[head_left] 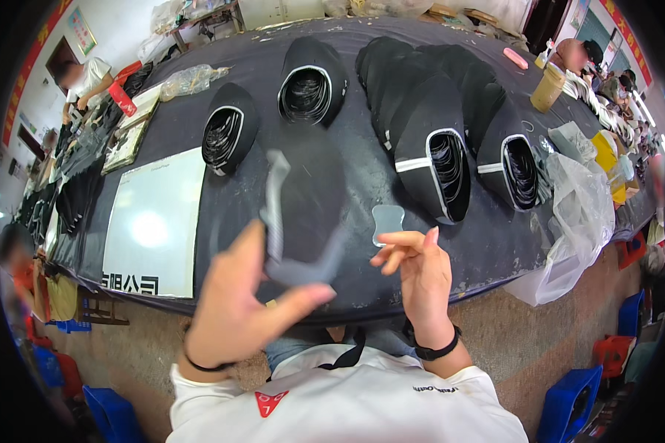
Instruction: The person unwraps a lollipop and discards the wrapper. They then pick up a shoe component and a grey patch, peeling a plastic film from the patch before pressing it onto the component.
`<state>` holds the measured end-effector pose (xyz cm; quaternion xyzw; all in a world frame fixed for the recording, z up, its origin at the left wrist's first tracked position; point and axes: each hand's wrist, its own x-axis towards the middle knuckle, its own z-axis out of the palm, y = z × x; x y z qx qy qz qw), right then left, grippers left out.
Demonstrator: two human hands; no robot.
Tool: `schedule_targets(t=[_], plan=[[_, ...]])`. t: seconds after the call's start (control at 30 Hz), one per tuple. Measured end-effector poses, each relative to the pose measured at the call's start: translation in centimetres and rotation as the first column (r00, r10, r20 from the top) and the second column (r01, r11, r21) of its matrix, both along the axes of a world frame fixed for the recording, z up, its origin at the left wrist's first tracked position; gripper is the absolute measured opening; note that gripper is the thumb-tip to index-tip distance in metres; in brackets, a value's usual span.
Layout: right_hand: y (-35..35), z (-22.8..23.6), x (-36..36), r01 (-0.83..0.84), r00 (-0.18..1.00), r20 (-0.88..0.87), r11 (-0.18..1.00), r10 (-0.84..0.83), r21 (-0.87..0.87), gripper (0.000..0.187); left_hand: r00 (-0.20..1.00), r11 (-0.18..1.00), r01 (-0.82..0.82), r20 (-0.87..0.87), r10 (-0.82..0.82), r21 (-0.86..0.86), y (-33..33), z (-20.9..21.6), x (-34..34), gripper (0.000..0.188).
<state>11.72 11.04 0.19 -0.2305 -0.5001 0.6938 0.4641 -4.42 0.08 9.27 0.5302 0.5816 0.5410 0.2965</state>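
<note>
My left hand (236, 299), slightly smeared, has its thumb spread wide from its fingers. Right beside it is a motion-blurred black fabric piece (307, 199) with a pale edge; I see no firm grip on it. My right hand (423, 277) is raised at the table's near edge, its fingers loosely bent and apart, with nothing in them. Just beyond its fingertips lies a small translucent hourglass-shaped plate (388, 223). Farther off are a small black fabric bundle (244, 122), a larger one (334, 77), and two long nested stacks (421, 111) (488, 92), their open ends edged in white.
A glossy white board (155, 221) lies at the left of the dark-covered table (362, 295). Beyond it is a clear plastic bag (192, 81). At the right, a crumpled plastic bag (569, 229) hangs over the edge near a tan bottle (548, 88). Other people work at both sides.
</note>
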Motion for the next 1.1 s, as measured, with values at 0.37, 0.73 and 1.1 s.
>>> schedule_targets(t=[0.37,0.73,1.1], plan=[[-1.5,-3.3,3.6,-0.220,0.911,0.364,0.975,0.194,0.028,0.029,0.442,0.930,-0.168,-0.869,-0.225,-0.326,18.1,-7.0,-12.2,0.073],[-1.2,-4.7,7.0,-0.030,0.892,0.450,0.998,0.049,-0.049,0.024,0.202,0.835,-0.544,-0.951,0.234,0.090,23.2,-13.7,-13.3,0.099],[1.9,-5.6,2.7,-0.125,0.549,0.609,0.664,-0.572,0.737,0.026,0.403,0.985,-0.173,-0.914,0.057,-0.015,18.1,-11.1,-4.6,0.086]])
